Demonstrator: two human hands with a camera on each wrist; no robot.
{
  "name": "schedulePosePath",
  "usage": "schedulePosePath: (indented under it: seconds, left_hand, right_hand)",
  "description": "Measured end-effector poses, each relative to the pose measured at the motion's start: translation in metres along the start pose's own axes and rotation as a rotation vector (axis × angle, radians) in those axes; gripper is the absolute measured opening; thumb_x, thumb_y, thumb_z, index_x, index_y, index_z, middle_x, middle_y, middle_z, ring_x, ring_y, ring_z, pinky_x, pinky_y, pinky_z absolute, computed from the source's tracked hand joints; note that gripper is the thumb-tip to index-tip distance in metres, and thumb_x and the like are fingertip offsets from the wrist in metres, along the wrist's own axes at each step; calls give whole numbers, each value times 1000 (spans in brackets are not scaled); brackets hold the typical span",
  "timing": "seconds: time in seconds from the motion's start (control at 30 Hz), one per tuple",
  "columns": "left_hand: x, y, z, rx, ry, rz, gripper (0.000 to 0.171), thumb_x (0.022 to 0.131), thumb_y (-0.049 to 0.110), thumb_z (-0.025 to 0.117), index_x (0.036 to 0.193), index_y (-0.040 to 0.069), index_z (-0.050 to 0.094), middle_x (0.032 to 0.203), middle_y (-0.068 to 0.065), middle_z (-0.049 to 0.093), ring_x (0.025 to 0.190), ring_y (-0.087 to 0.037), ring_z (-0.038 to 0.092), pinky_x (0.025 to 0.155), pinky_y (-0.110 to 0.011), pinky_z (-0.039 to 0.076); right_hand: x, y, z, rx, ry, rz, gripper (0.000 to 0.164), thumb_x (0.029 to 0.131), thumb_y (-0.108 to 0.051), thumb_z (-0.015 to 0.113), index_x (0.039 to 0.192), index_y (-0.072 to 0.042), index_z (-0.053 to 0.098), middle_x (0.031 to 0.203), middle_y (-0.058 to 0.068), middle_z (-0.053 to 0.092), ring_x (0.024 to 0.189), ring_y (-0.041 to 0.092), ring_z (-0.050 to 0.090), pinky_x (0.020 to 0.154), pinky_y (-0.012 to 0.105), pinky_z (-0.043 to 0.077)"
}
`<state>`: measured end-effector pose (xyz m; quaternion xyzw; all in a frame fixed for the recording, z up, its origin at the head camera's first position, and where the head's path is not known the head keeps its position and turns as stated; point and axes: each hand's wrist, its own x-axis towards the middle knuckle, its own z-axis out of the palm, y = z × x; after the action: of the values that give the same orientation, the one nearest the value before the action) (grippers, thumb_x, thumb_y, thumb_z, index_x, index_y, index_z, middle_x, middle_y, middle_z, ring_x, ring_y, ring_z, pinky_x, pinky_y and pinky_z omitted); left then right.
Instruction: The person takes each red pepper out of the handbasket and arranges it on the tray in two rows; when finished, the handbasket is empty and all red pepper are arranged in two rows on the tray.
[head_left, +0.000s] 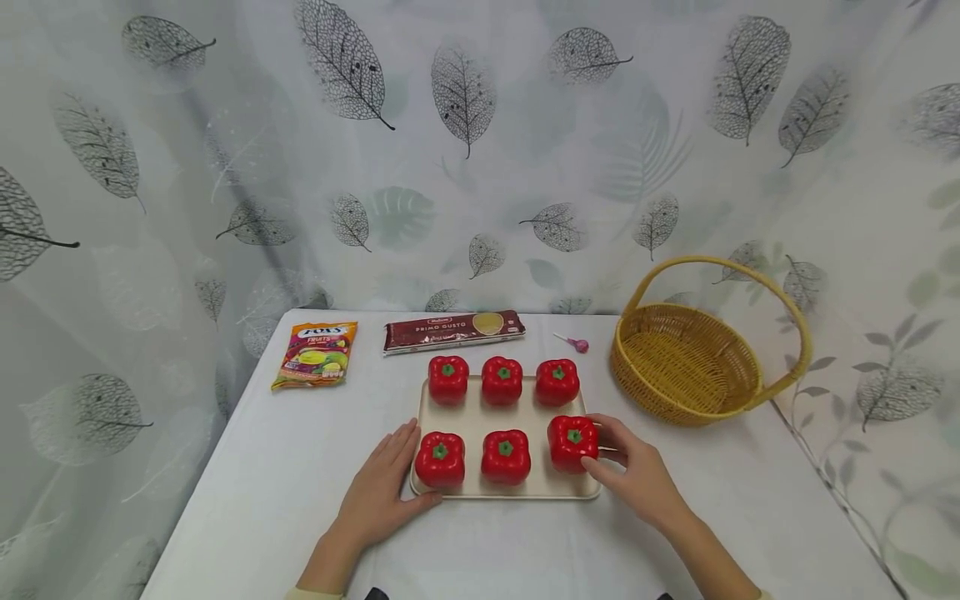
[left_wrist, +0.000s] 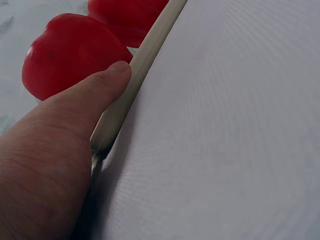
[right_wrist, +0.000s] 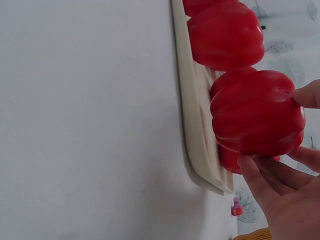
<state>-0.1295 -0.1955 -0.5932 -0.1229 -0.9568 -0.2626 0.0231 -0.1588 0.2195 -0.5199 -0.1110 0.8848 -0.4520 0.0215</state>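
A cream tray (head_left: 474, 419) carries red bell peppers with green stems in a back row and a front row. My right hand (head_left: 637, 471) grips the front-right bell pepper (head_left: 572, 447) between thumb and fingers. The right wrist view shows this bell pepper (right_wrist: 257, 115) raised above the tray rim (right_wrist: 189, 110), fingertips on its sides. My left hand (head_left: 381, 496) lies at the tray's front-left corner, fingers straight along the left side and thumb at the front rim (left_wrist: 145, 55). Just inside that corner sits another bell pepper (head_left: 440, 460); the middle front one (head_left: 506, 457) stands beside it.
A wicker basket (head_left: 626, 379) with a tall handle stands at the back right. Behind the tray lie a brown biscuit packet (head_left: 453, 331) and a small lollipop (head_left: 577, 344). A candy bag (head_left: 315, 356) lies at the back left. A leaf-print curtain (head_left: 480, 183) hangs behind the table.
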Motion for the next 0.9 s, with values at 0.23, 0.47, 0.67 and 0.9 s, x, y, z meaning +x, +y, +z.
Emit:
schedulePosePath:
  seconds: [0.23,0.47,0.67,0.9]
  left_hand:
    - [0,2,1,5,34,21,114,84,75,78,172,16,34,176,1,33,162,-19,28,130,-48,27]
    - [-1,2,0,3,22,3,115,84,77,76,172,17,33,176,2,32,163,-18,26,130,-47,25]
    - [-2,1,1,7,29,14,114,85,77,76,171,15,35,176,0,34,162,-20,28,130,-49,27]
    - [-1,1,1,1,-3,-6,115,86,78,74,173,19,30,177,3,29,164,-16,22,131,-45,22]
  right_hand:
    - [-2,8,6,7,-32,30,70,94,-26,87,155,-14,55,142,9,68,130,31,65,102,40,60]
    - [-2,9,8,7,-34,31,73,93,-26,88,156,-13,53,146,8,65,131,32,64,102,42,61]
    - [-4,9,9,2,-40,37,76,93,-26,88,158,-13,52,150,7,62,132,32,63,102,42,61]
    - [-5,9,8,-15,-23,1,75,93,-25,88,158,-12,52,150,8,62,132,32,63,101,44,61]
